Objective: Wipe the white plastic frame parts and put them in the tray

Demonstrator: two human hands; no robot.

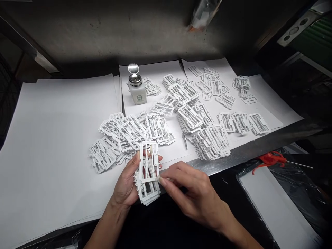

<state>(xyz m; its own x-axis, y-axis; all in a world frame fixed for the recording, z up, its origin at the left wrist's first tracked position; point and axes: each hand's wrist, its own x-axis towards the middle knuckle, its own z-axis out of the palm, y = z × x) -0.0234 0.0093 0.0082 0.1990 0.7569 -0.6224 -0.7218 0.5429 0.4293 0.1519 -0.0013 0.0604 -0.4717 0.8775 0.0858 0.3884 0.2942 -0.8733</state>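
Note:
My left hand [127,185] is wrapped round a small stack of white plastic frames [148,197], thin rectangular pieces with curved bars inside. The top frame [149,180] sits shifted upward over the others. At its lower right corner, my right hand [193,188] pinches with thumb and forefinger; whether something small is also between the fingertips I cannot tell. Just beyond the left hand lies a loose heap of similar frames [132,131]. Further right, taller stacks of them [211,141] stand on the white paper [59,138].
A pump-top bottle [138,93] with its lid up stands behind the heap. Scattered frames [216,86] and low piles [259,123] lie on the right. A small metal tool [185,141] rests by the stacks. Past the table's metal edge [220,169] is a red air blow gun [272,159].

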